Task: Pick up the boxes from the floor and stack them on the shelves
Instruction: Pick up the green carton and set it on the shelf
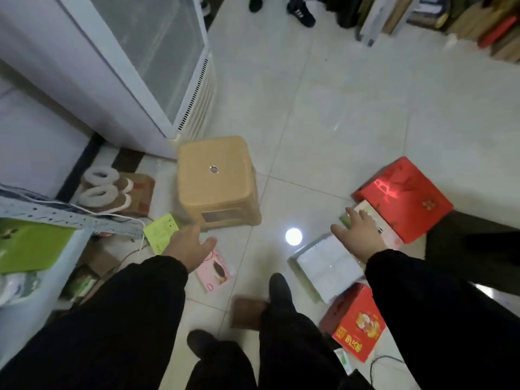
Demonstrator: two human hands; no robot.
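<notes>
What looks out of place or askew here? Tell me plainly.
Nothing is spilled or visibly damaged, but boxes lie scattered at differing angles on the pale tile floor: a small flat pink box by the left hand, a white plastic-wrapped flat box by the right hand, a large glossy red box and a smaller red printed carton.

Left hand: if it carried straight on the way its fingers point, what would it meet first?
Probably the tan plastic stool: the left hand, open, points at its near lower edge, with nothing visible between. Depth is unclear, so it could pass above.
</notes>
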